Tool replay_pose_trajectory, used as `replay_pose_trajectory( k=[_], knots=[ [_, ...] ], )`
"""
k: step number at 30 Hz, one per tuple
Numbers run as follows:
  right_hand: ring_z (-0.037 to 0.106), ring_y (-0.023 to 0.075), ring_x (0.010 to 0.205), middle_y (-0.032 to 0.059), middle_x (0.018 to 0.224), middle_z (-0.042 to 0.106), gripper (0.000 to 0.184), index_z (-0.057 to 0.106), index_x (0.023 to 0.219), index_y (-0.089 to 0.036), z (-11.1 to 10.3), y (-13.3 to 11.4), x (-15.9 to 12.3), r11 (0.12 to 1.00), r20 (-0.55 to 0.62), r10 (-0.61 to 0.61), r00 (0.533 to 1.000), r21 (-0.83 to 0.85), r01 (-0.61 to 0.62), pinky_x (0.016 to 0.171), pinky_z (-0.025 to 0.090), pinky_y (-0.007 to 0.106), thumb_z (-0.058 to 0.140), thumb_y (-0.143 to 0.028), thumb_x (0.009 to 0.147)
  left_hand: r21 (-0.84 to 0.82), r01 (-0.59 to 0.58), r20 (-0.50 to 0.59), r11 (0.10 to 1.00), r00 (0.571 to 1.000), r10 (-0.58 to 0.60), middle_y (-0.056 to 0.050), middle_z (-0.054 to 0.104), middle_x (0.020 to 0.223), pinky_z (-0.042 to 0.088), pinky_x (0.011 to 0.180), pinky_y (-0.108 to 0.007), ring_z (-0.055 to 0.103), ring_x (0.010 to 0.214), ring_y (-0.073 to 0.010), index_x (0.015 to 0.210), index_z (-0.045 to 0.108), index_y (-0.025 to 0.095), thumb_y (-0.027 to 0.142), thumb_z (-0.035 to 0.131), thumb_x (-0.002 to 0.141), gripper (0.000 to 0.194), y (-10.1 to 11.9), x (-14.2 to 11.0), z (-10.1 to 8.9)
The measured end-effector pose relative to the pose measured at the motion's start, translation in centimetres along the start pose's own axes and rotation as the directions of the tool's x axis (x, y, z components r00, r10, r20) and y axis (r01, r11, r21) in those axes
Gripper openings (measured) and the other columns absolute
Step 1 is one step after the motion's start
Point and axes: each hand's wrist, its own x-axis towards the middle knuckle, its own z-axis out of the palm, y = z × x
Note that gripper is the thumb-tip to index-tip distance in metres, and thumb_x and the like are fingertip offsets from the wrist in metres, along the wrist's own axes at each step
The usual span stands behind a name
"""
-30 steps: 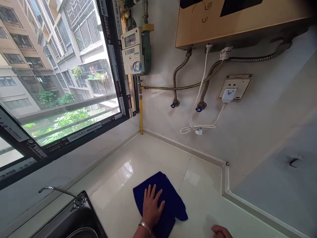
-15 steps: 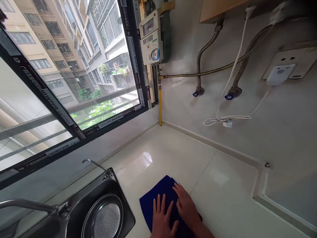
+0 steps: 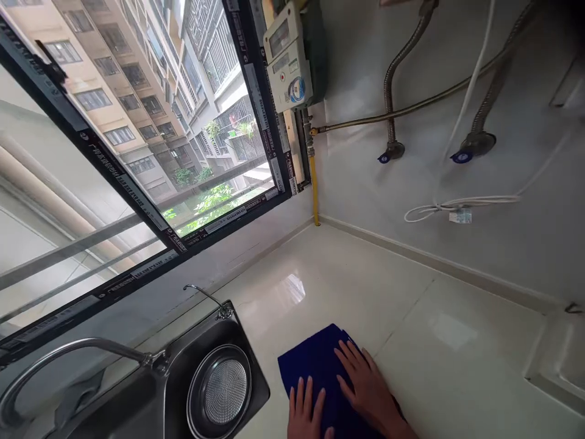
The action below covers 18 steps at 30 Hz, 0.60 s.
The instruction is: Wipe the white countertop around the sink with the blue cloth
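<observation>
A dark blue cloth [image 3: 315, 353] lies folded on the pale, glossy countertop [image 3: 365, 262]. My left hand [image 3: 307, 410] rests flat on its near left part, fingers stretched out and slightly spread. My right hand [image 3: 365, 384] lies on the cloth's right side, fingers extended towards the far edge and thumb apart. Both palms face down, and neither hand grips the cloth. The cloth's near end is partly covered by the hands and runs towards the bottom of the view.
At left a steel sink [image 3: 249, 341] holds a round metal pan [image 3: 227, 390]. A large curved faucet [image 3: 91, 341] and a small thin tap [image 3: 205, 292] rise by it. A grey cloth [image 3: 80, 396] hangs there. Bundled white cable [image 3: 461, 201] and a yellow pipe [image 3: 315, 192] run along the wall.
The camera view has shifted, so the scene sits further right and more of the sink shows. My left hand has slid back towards me on the cloth; my right hand stays near its right side.
</observation>
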Motion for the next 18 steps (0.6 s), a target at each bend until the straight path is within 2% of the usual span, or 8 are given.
replay_pose_trajectory(
  k=[3, 5, 8, 10, 12, 13, 15, 18],
  knots=[
    [0.040, 0.0254, 0.144, 0.0047, 0.156, 0.045, 0.056, 0.046, 0.147, -0.025, 0.1, 2.2, -2.3, 0.997, -0.018, 0.047, 0.999, -0.063, -0.048, 0.120, 0.026, 0.053, 0.039, -0.047, 0.097, -0.172, -0.075, 0.103, 0.982, 0.990, 0.094, -0.004, 0.021, 0.164, 0.038, 0.117, -0.064, 0.023, 0.149, -0.0333, 0.154, 0.018, 0.039, 0.040, 0.049, 0.095, 0.067, 0.8, 1.8, -1.4],
    [0.042, 0.0277, 0.142, 0.0072, 0.153, 0.048, 0.057, 0.050, 0.144, -0.022, 0.2, 3.4, -3.4, 0.993, -0.028, 0.068, 0.997, -0.093, -0.071, 0.120, 0.025, 0.057, 0.032, -0.050, 0.098, -0.279, -0.092, 0.149, 0.956, 0.979, 0.138, -0.002, 0.015, 0.166, 0.032, 0.121, -0.061, 0.018, 0.152, -0.0306, 0.154, 0.019, 0.039, 0.039, 0.050, 0.094, 0.067, 0.6, 2.0, -2.1],
    [0.043, 0.0310, 0.141, 0.0138, 0.151, 0.050, 0.067, 0.052, 0.143, -0.015, 0.2, 3.1, -3.9, 0.987, -0.030, 0.114, 0.993, -0.113, -0.117, 0.119, 0.027, 0.058, 0.021, -0.055, 0.098, -0.308, -0.001, 0.165, 0.951, 0.985, 0.054, -0.010, 0.014, 0.166, 0.030, 0.122, -0.058, 0.015, 0.152, -0.0317, 0.154, 0.026, 0.031, 0.033, 0.055, 0.091, 0.069, -1.7, -0.3, -2.8],
    [0.038, 0.0351, 0.144, 0.0176, 0.152, 0.046, 0.073, 0.049, 0.145, -0.013, 0.3, 1.1, -3.7, 0.973, -0.026, 0.183, 0.983, -0.136, -0.185, 0.117, 0.030, 0.060, 0.019, -0.059, 0.097, -0.256, 0.094, 0.119, 0.962, 0.991, -0.066, -0.017, 0.021, 0.163, 0.035, 0.119, -0.060, 0.019, 0.150, -0.0350, 0.152, 0.032, 0.024, 0.027, 0.056, 0.089, 0.068, -4.5, -3.8, -3.0],
    [0.028, 0.0410, 0.148, 0.0197, 0.156, 0.038, 0.075, 0.046, 0.147, -0.015, 0.4, -1.7, -3.5, 0.958, -0.021, 0.232, 0.972, -0.166, -0.233, 0.115, 0.030, 0.063, 0.021, -0.062, 0.095, -0.200, 0.194, -0.039, 0.960, 0.978, -0.206, -0.018, 0.034, 0.159, 0.042, 0.114, -0.061, 0.028, 0.148, -0.0346, 0.150, 0.037, 0.024, 0.022, 0.048, 0.092, 0.059, -8.2, -8.6, -3.2],
    [0.023, 0.0433, 0.149, 0.0202, 0.158, 0.035, 0.074, 0.046, 0.148, -0.015, 0.5, -3.3, -3.4, 0.954, -0.015, 0.241, 0.971, -0.180, -0.239, 0.114, 0.029, 0.065, 0.022, -0.062, 0.095, -0.176, 0.250, -0.147, 0.952, 0.950, -0.276, -0.018, 0.041, 0.156, 0.047, 0.110, -0.062, 0.035, 0.145, -0.0342, 0.148, 0.039, 0.024, 0.021, 0.044, 0.094, 0.054, -10.1, -11.5, -3.2],
    [0.018, 0.0447, 0.150, 0.0213, 0.160, 0.030, 0.071, 0.045, 0.148, -0.014, 0.7, -6.4, -3.2, 0.956, 0.014, 0.226, 0.974, -0.197, -0.219, 0.115, 0.027, 0.066, 0.024, -0.057, 0.096, -0.178, 0.379, -0.300, 0.908, 0.858, -0.417, -0.018, 0.049, 0.150, 0.052, 0.106, -0.062, 0.041, 0.143, -0.0334, 0.146, 0.041, 0.022, 0.021, 0.040, 0.096, 0.050, -13.7, -17.6, -3.5],
    [0.018, 0.0423, 0.151, 0.0206, 0.163, 0.026, 0.066, 0.039, 0.151, -0.013, 1.1, -11.0, -3.1, 0.970, 0.069, 0.173, 0.982, -0.187, -0.158, 0.115, 0.028, 0.064, 0.029, -0.048, 0.097, -0.239, 0.570, -0.350, 0.786, 0.705, -0.617, -0.019, 0.052, 0.147, 0.050, 0.106, -0.066, 0.043, 0.142, -0.0339, 0.146, 0.039, 0.018, 0.026, 0.039, 0.097, 0.049, -17.3, -26.4, -4.2]
  ],
)
